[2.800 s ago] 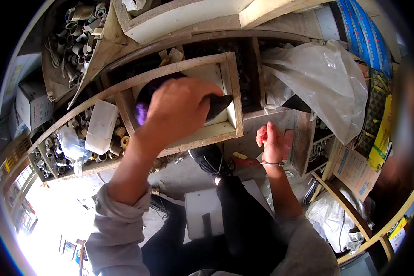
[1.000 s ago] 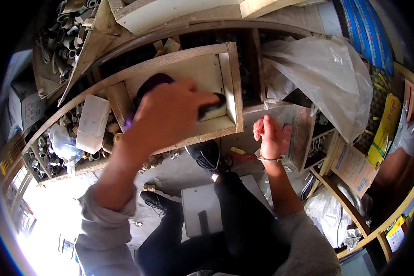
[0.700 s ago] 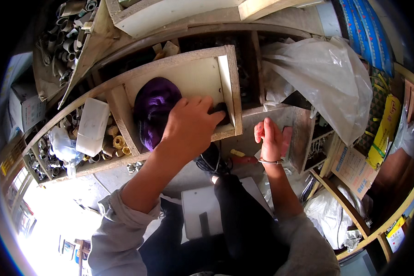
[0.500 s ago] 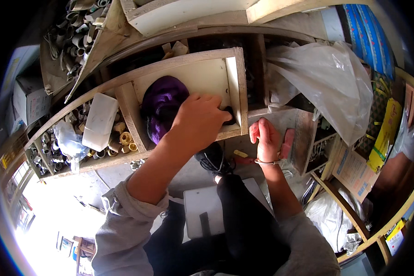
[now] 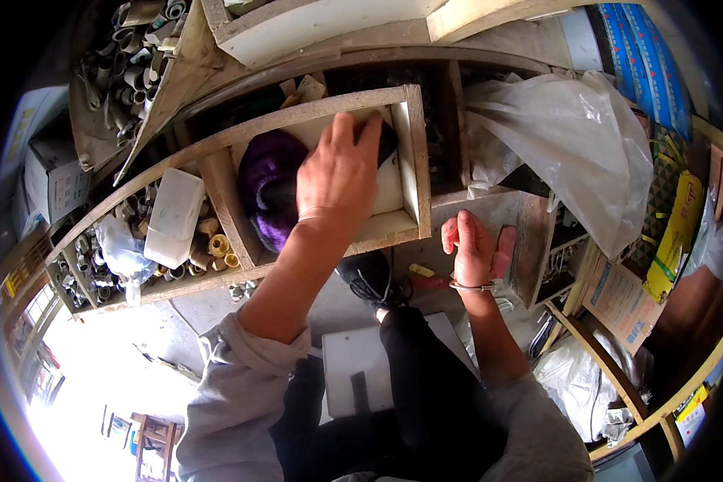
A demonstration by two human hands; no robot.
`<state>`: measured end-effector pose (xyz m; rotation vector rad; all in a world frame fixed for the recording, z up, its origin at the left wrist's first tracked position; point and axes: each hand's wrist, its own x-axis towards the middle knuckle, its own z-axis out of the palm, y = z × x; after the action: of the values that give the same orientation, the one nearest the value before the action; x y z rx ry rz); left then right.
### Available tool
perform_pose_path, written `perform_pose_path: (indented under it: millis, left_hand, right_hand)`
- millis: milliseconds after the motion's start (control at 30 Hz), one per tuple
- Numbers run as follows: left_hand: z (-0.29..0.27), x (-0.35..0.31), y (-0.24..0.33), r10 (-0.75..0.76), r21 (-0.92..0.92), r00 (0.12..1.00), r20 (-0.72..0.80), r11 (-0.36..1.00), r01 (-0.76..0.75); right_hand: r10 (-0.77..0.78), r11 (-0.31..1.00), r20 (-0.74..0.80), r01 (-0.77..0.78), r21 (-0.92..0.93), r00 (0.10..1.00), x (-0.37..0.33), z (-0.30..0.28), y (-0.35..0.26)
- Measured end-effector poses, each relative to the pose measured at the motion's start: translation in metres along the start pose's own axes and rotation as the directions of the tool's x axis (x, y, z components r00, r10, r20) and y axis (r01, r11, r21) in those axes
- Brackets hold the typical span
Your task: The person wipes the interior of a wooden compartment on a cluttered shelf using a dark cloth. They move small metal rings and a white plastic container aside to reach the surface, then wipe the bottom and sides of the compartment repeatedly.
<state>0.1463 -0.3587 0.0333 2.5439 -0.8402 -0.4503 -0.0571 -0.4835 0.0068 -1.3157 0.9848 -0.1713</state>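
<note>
The left hand (image 5: 337, 181) grips a dark wad (image 5: 388, 143) inside a wooden compartment (image 5: 420, 173), covering most of it — its material is hard to make out. A purple cloth (image 5: 269, 181) lies partly behind that hand. The right hand (image 5: 471, 251) is loosely curled outside, palm hidden — whether it holds anything, I cannot tell.

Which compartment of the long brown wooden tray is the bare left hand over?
The pale-floored rightmost compartment, which holds dark purple fabric; those to its left hold small metallic fittings instead.
</note>
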Motion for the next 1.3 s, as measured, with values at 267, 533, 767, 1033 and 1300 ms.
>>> perform_pose_path:
  millis: [267,533,767,1033,1300]
  left_hand:
    - [-0.003,-0.009,0.004,0.238,-0.085,0.933,-0.271,0.959,-0.270]
    - [0.008,-0.001,0.000,0.146,0.255,0.988,-0.057,0.959,-0.127]
    - [-0.010,0.005,-0.005,0.214,0.160,0.975,0.052,0.962,-0.220]
    - [-0.004,0.000,-0.008,0.147,0.028,0.988,-0.048,0.989,-0.146]
    - [0.000,0.002,-0.002,0.101,-0.024,0.993,0.068,0.995,-0.100]
  right_hand:
    - [0.008,1.000,-0.003,-0.008,0.000,1.000,0.000,-0.005,0.002]
    - [-0.013,0.998,0.038,0.011,0.060,0.999,-0.002,0.000,0.000]
    - [-0.018,0.999,0.054,0.019,-0.032,0.998,-0.003,0.019,-0.002]
    - [0.020,0.998,0.044,-0.017,-0.065,0.999,-0.005,0.012,0.000]
    - [-0.007,0.999,0.097,0.012,-0.043,0.995,-0.006,0.016,-0.005]
